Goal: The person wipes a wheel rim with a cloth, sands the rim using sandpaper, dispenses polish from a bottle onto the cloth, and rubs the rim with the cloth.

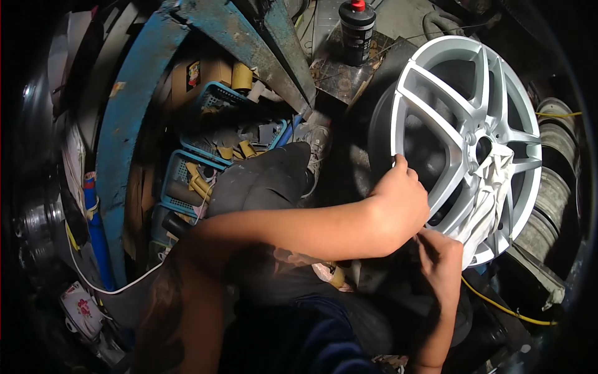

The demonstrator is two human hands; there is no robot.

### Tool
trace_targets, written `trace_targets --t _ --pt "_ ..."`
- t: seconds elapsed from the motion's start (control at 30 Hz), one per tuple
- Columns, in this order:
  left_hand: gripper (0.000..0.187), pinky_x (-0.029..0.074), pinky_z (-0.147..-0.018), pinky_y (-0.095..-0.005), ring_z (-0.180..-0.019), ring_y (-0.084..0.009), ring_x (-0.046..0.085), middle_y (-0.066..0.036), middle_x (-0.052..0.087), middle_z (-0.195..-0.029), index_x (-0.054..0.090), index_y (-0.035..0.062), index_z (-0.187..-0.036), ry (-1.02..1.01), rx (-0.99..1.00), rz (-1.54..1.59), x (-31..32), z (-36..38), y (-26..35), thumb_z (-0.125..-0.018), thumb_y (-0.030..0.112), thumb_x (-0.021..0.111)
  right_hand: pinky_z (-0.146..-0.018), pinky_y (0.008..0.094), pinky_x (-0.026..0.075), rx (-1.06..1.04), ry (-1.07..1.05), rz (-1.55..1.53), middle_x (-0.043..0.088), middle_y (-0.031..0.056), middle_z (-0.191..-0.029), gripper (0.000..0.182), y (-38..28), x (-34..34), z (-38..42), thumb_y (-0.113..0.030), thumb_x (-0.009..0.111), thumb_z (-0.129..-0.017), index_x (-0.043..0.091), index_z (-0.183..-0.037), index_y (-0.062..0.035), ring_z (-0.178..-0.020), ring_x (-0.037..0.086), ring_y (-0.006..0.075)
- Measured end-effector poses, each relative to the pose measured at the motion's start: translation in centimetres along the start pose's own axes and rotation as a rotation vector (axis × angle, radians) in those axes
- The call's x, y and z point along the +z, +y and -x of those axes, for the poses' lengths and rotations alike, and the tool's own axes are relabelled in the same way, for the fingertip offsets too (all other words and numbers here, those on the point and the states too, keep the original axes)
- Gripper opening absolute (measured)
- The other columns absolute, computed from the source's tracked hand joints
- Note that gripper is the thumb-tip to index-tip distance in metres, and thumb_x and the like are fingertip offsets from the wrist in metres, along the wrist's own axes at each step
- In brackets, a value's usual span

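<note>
A silver alloy wheel [461, 159] with split spokes stands tilted at the right. A crumpled white cloth [489, 196] hangs over its hub and lower spokes. My left hand [402, 190] reaches across from the left, fingers curled, with the fingertips at the wheel's left edge. Below it, my right hand [441, 255] is closed near the lower left of the wheel, thumb and fingers drawn together beside the cloth. Whatever either hand pinches is too small or hidden to make out.
Blue plastic baskets [187, 153] with yellow rolls and scraps stand at the left, behind a worn blue metal frame [128, 118]. A dark bottle with a red cap [357, 31] stands at the back. Metal cylinders [554, 168] and a yellow cable [507, 311] lie at the right.
</note>
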State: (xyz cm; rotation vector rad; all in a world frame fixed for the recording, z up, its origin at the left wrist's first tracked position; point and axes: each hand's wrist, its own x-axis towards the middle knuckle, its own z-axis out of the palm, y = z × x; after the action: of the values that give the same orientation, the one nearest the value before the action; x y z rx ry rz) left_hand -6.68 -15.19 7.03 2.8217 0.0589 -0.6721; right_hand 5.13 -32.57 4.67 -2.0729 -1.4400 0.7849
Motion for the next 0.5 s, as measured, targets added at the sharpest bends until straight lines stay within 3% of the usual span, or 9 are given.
trace_targets --t 0.07,0.1,0.2,0.23,0.27,0.33,0.4,0.43,0.5 --pt "0.018 0.049 -0.101 -0.0507 -0.106 -0.0313 0.072 -0.010 0.076 -0.096 0.077 0.0054 -0.098 0.122 0.061 0.077 -0.2 0.7 -0.2 -0.089 0.019 0.068 -0.065 0.0331 0.051 0.031 0.082 -0.069 0.072 0.0194 -0.083 0.026 -1.0 -1.1 1.1 0.005 0.071 -0.088 0.076 -0.113 -0.0017 -0.067 0.069 0.0273" --pt "0.015 0.054 -0.095 -0.0485 -0.097 -0.0302 0.075 -0.009 0.076 -0.088 0.077 0.0063 -0.092 0.184 0.091 0.117 -0.2 1.0 -0.1 -0.088 0.018 0.069 -0.064 0.0310 0.050 0.050 0.093 0.004 0.071 0.0160 -0.080 0.027 -1.8 -2.1 1.2 0.007 0.071 -0.089 0.076 -0.114 -0.0013 -0.067 0.068 0.0210" --pt "0.014 0.059 -0.072 -0.0450 -0.076 -0.0310 0.076 -0.011 0.074 -0.079 0.072 0.0055 -0.093 0.404 0.026 0.223 0.9 1.3 1.1 -0.088 0.018 0.069 -0.067 0.0282 0.050 -0.108 0.284 -0.061 0.072 0.0139 -0.085 0.024 -1.5 -1.3 1.5 0.006 0.071 -0.090 0.074 -0.113 0.0018 -0.071 0.067 0.0178" --pt "0.017 0.056 -0.056 -0.0452 -0.068 -0.0333 0.074 -0.014 0.071 -0.075 0.068 0.0048 -0.099 0.598 -0.023 0.282 1.6 0.8 1.6 -0.087 0.017 0.069 -0.069 0.0266 0.050 -0.073 0.263 -0.149 0.072 0.0103 -0.086 0.019 -1.7 -1.2 1.4 0.005 0.070 -0.093 0.073 -0.111 0.0037 -0.074 0.066 0.0137" --pt "0.018 0.056 -0.057 -0.0458 -0.069 -0.0344 0.074 -0.015 0.071 -0.076 0.067 0.0048 -0.100 0.646 0.000 0.319 1.3 1.3 2.1 -0.087 0.017 0.070 -0.072 0.0250 0.050 0.058 0.163 -0.349 0.070 0.0050 -0.088 0.015 -2.3 -1.6 1.4 0.001 0.069 -0.096 0.070 -0.110 0.0052 -0.078 0.064 0.0104" --pt "0.021 0.056 -0.059 -0.0470 -0.070 -0.0366 0.073 -0.016 0.071 -0.077 0.064 0.0047 -0.103 0.746 0.044 0.378 0.8 2.5 2.5 -0.087 0.017 0.071 -0.075 0.0228 0.049 0.029 0.145 -0.633 0.067 0.0023 -0.095 0.015 -2.1 -1.5 1.4 -0.005 0.070 -0.098 0.067 -0.109 0.0045 -0.082 0.061 0.0085" --pt "0.027 0.055 -0.062 -0.0472 -0.073 -0.0391 0.071 -0.017 0.070 -0.083 0.064 0.0032 -0.102 0.797 0.036 0.499 1.1 5.2 2.7 -0.084 0.018 0.078 -0.077 0.0216 0.048 0.140 0.044 -0.917 0.065 0.0022 -0.099 0.021 -3.1 -2.0 1.9 -0.011 0.072 -0.096 0.064 -0.110 0.0017 -0.084 0.059 0.0075" --pt "0.029 0.055 -0.062 -0.0471 -0.073 -0.0396 0.070 -0.017 0.070 -0.084 0.065 0.0027 -0.102 0.874 0.019 0.546 1.9 7.1 2.8 -0.083 0.018 0.079 -0.078 0.0219 0.049 0.086 -0.024 -0.915 0.064 0.0032 -0.100 0.030 -4.3 -2.1 2.0 -0.014 0.074 -0.094 0.061 -0.117 0.0002 -0.084 0.059 0.0080" --pt "0.031 0.055 -0.064 -0.0442 -0.074 -0.0364 0.071 -0.017 0.071 -0.085 0.068 0.0012 -0.105 1.027 -0.056 0.596 4.4 10.8 3.3 -0.083 0.018 0.082 -0.082 0.0259 0.050 -0.042 -0.113 -0.990 0.061 0.0103 -0.122 0.054 -5.2 -0.6 2.5 -0.014 0.080 -0.088 0.054 -0.134 0.0000 -0.093 0.061 0.0125"
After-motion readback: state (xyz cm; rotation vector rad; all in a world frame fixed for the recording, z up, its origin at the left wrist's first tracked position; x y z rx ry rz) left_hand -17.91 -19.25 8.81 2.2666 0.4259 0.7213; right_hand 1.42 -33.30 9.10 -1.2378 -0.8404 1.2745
